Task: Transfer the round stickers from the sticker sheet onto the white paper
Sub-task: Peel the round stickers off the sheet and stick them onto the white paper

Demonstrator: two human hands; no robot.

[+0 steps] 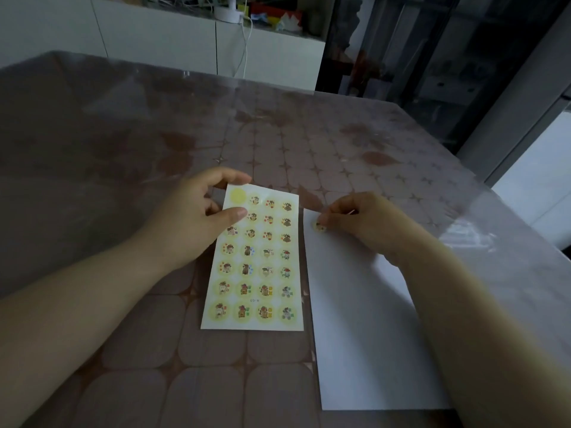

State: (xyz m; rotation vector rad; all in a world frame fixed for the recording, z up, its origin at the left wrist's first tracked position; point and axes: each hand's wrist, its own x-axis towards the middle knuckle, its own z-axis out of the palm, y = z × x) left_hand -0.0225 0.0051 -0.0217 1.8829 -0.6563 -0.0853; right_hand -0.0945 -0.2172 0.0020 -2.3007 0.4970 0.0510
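One sticker is off the sheet and sits at the far left corner of the paper. The right hand has its fingers curled, with thumb and forefinger tips pinching the sticker's right edge. I cannot tell whether the sticker is pressed flat. The paper lies lengthwise on the tabletop, just right of the sheet, with their long edges nearly touching. The right forearm crosses the paper's right side and hides that edge.

The sheet lies flat, with four columns of round cartoon stickers on yellow circles. Its far left spot is a bare yellow circle. The left hand grips the sheet at that far left corner: the forefinger hooks over the far edge and the thumb lies across the left column, covering most of the second sticker there. The rest of the sheet is in plain view.

The tabletop has a brownish cloth with a rounded-tile pattern under a clear, glossy cover that reflects light. Beyond its far edge stands a white cabinet with a white cable hanging down its front and bright folded papers on top. A dark glass panel stands at the far right.
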